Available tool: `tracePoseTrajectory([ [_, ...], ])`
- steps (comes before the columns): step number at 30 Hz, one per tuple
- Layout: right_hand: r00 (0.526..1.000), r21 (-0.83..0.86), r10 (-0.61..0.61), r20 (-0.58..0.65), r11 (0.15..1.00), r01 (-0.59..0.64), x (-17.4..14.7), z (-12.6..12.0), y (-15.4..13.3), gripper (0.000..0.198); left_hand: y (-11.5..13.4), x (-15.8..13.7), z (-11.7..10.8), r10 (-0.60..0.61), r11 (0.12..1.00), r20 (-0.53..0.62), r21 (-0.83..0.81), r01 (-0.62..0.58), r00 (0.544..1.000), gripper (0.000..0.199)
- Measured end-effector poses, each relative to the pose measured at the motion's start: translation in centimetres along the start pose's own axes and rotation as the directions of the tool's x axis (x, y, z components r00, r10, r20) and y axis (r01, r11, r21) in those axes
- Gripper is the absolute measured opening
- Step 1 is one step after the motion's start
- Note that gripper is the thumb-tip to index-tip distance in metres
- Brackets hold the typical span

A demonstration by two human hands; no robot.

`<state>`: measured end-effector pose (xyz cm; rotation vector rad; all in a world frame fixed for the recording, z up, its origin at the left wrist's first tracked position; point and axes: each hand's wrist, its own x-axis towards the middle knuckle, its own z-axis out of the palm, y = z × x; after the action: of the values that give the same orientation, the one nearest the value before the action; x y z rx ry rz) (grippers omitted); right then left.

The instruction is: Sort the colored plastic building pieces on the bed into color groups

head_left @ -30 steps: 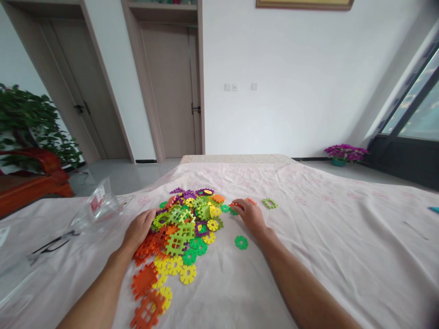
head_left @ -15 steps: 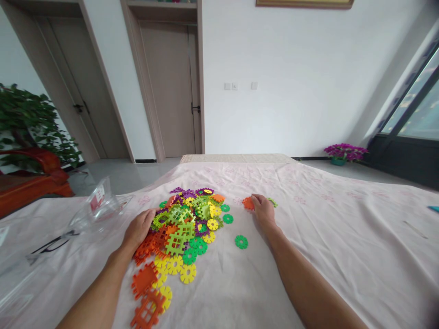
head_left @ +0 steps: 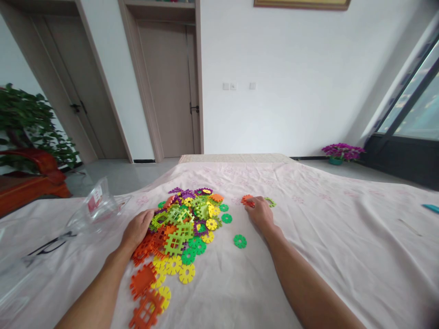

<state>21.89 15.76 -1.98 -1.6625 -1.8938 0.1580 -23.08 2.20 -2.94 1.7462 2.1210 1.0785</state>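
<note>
Short of the far edge of the bench (head_left: pixel 329 228), our right hand (head_left: pixel 262 214) pinches an orange tile (head_left: pixel 249 202), likely light, stiff, best rim-held; we can't tell how our left hand (head_left: pixel 137 229) grips.

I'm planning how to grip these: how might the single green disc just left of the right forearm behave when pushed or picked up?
The green disc is probably light, being thin and notched. It seems stiff, as its outline shows no sag. Lying flat on the cloth, it would likely slide, not roll.
</note>
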Motion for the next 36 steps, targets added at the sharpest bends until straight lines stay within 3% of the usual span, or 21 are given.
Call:
tracePoseTrajectory([
  [7,0.994,-0.042,-0.096,-0.052,0.995,0.094,-0.3,-0.3,-1.0,0.026,0.0,0.1,0.1,-0.008,1.0,0.006,0.001,0.008,1.0,0.052],
  [14,0.94,0.115,-0.28,0.197,0.958,0.261,-2.0,-0.5,-5.0,0.027,0.1,0.0,0.1,-0.017,1.0,0.014,-0.008,0.017,1.0,0.052],
  [19,0.916,0.109,-0.334,0.222,0.942,0.317,-2.7,-0.5,-5.8,0.028,0.3,0.0,0.0,-0.019,1.0,0.014,-0.005,0.019,1.0,0.052],
  [23,0.928,0.196,-0.285,0.241,0.95,0.241,-2.5,0.0,-5.5,0.028,0.4,0.0,-0.1,-0.021,1.0,0.012,-0.002,0.021,1.0,0.052],
  [27,0.938,0.339,-0.239,0.253,0.93,0.146,-1.4,0.0,-4.6,0.015,0.2,0.0,0.0,-0.011,1.0,0.0,0.003,0.011,1.0,0.052],
  [32,0.956,0.288,-0.14,0.256,0.956,0.063,0.5,-1.7,-1.7,0.014,-0.1,0.1,0.1,-0.011,1.0,0.0,0.008,0.011,1.0,0.053],
  [36,0.937,0.232,-0.074,0.341,0.973,-0.008,1.2,-3.2,0.9,0.012,-0.1,0.1,0.1,-0.012,1.0,-0.008,0.008,0.013,1.0,0.052],
])
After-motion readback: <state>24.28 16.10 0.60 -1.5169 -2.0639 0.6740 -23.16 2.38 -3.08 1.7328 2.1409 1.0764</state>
